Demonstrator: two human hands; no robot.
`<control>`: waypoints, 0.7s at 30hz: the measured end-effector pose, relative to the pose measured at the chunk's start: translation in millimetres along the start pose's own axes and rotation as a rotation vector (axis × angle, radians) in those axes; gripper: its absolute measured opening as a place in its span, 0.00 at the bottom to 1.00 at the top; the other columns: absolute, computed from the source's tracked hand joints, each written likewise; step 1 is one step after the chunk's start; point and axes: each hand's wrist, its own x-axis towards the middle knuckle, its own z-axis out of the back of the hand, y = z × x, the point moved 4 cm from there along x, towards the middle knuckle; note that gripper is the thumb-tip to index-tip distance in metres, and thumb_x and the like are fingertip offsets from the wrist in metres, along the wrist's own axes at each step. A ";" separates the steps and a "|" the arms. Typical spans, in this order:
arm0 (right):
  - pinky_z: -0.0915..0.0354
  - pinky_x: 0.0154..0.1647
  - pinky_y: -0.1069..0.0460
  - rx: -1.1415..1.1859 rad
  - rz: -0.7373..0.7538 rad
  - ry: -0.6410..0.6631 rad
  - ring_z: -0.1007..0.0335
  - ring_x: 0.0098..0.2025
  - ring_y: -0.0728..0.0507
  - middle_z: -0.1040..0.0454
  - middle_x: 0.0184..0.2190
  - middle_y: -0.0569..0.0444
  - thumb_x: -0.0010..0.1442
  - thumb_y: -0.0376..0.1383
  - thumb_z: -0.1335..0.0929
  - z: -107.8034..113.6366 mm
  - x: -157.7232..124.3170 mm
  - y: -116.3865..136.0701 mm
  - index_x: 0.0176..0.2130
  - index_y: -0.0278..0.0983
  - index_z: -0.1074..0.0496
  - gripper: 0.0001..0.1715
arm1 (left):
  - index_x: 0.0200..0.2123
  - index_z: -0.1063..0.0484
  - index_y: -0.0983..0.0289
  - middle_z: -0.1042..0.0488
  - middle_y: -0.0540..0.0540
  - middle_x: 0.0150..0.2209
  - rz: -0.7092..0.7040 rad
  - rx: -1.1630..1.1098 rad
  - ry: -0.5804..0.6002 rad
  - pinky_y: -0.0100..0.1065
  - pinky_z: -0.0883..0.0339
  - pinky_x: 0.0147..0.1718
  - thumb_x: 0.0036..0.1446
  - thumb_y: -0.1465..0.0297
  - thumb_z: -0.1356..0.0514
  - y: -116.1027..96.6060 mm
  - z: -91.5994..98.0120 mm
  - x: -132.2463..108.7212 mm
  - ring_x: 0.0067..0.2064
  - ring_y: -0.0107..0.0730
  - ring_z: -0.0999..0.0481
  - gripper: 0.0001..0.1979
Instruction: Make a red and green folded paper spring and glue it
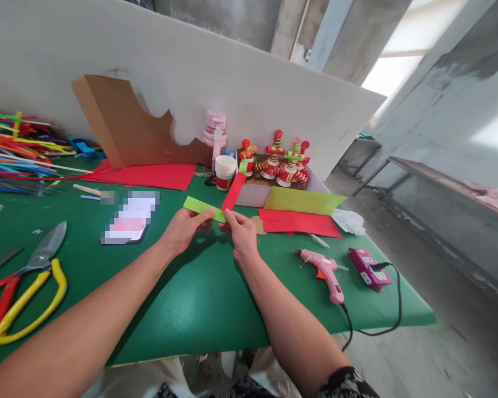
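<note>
Both hands are pinching here: the left hand (181, 229) grips the green strip (193, 204) between thumb and fingers, while the right hand (243, 235) clamps its other end, right where the red strip (233, 191) meets it and angles away. This looks like the lining-up or folding step at that corner; the next move seems to call for a steady right pinch and square edges. Just beyond the grip, paper cups (225, 166); beyond and right, spring-bodied figures (288, 171) in a box (251, 195); nearer right, the glue gun (321, 269) lies idle.
</note>
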 end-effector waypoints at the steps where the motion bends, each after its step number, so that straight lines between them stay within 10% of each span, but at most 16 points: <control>1: 0.29 0.32 0.51 -0.003 0.018 0.000 0.28 0.25 0.48 0.25 0.23 0.58 0.43 0.49 0.22 -0.5 -0.7 0.7 0.28 0.38 0.21 0.19 | 0.29 0.24 0.64 0.25 0.52 0.27 0.028 -0.023 0.027 0.33 0.35 0.26 0.36 0.53 0.26 1.8 -1.5 -0.5 0.27 0.31 0.30 0.23; 21: 0.32 0.30 0.52 -0.073 0.087 0.083 0.31 0.23 0.49 0.24 0.21 0.55 0.43 0.50 0.23 -7.0 -5.0 0.2 0.24 0.37 0.24 0.20 | 0.30 0.21 0.66 0.20 0.55 0.29 -0.029 -0.072 -0.055 0.36 0.32 0.33 0.36 0.58 0.26 11.6 0.0 0.8 0.30 0.34 0.25 0.21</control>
